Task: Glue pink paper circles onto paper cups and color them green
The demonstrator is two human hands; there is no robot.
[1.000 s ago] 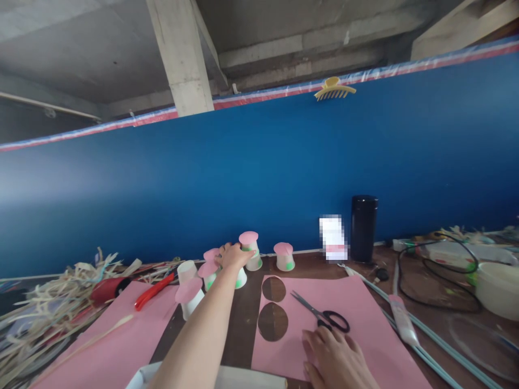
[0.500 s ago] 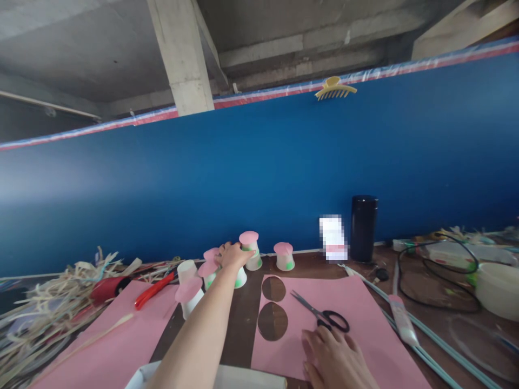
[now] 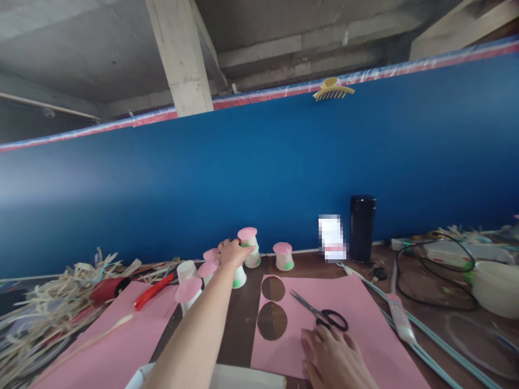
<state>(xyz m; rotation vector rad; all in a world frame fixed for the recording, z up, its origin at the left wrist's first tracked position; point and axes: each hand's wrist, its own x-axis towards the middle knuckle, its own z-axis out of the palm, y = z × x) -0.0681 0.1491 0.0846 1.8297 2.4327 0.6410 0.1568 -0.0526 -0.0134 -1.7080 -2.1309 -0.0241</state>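
My left hand (image 3: 234, 253) reaches to the group of upturned white paper cups. Its thumb lies across the front of one paper cup (image 3: 252, 258) topped with a pink paper disc (image 3: 247, 233); the other fingers are partly hidden. Below the palm stands another cup (image 3: 239, 279) with a green patch. More pink-topped cups, one with a disc (image 3: 188, 290), are left of my forearm. My right hand (image 3: 334, 354) rests with fingers apart on a pink sheet (image 3: 365, 324) with two round cut-outs, beside the black handles of scissors (image 3: 334, 320).
A single pink-topped cup (image 3: 284, 260) stands right of the group. Behind the sheet is a black bottle (image 3: 362, 229). Red-handled pliers or a cutter (image 3: 154, 292) lie on another pink sheet (image 3: 109, 335). Pale strips (image 3: 60, 292) pile up at left; a tube (image 3: 401, 321) and cords lie right.
The cup at my left thumb has shifted slightly up and back with the hand. My right hand stays on the sheet.
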